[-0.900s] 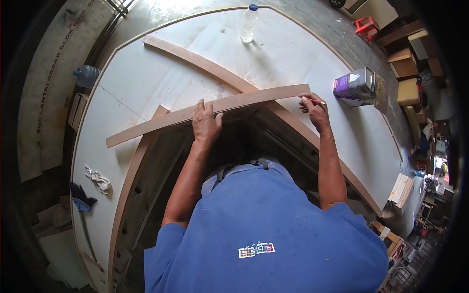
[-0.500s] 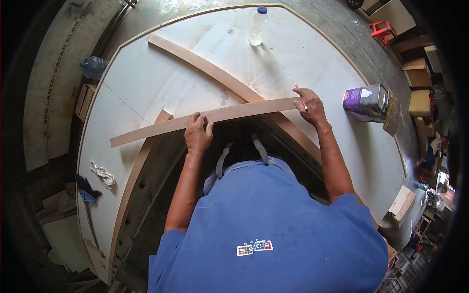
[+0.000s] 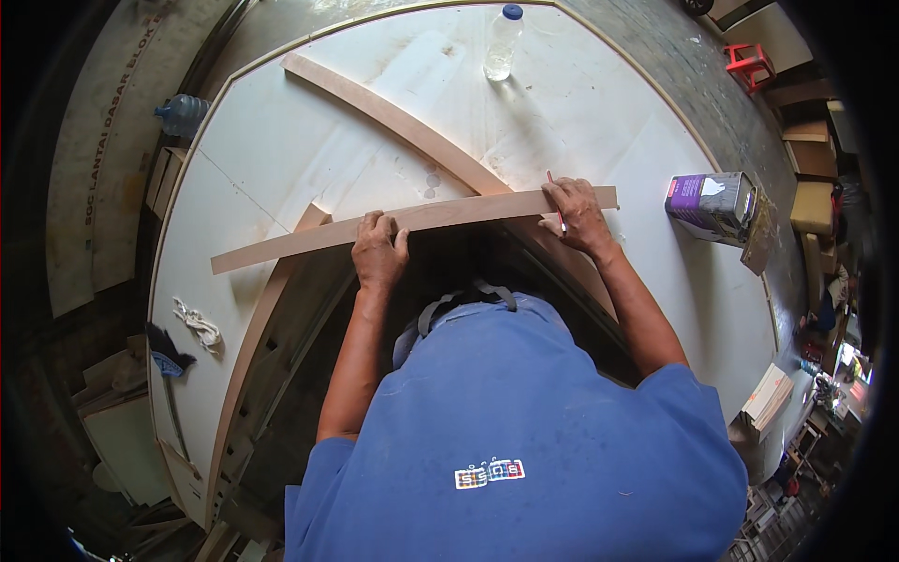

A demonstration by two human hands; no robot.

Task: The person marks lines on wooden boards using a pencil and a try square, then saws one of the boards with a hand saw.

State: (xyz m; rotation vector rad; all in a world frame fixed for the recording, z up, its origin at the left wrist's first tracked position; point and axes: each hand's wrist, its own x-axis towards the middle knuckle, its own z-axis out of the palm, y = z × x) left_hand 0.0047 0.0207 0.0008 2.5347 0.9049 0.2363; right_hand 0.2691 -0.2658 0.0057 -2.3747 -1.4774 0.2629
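Crosswise, wooden strip [image 3: 459,214], fingers [image 3: 372,223] atop (right hand [image 3: 581,217]: pencil [image 3: 562,222])

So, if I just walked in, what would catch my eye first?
Probably the bright blue shirt filling the lower middle. Just above it, the left hand and right hand grip a long wooden strip, the right also holding a thin red pencil. Then perhaps the blue-capped clear bottle at the top and the purple-and-silver can to the right, both on the white panel.
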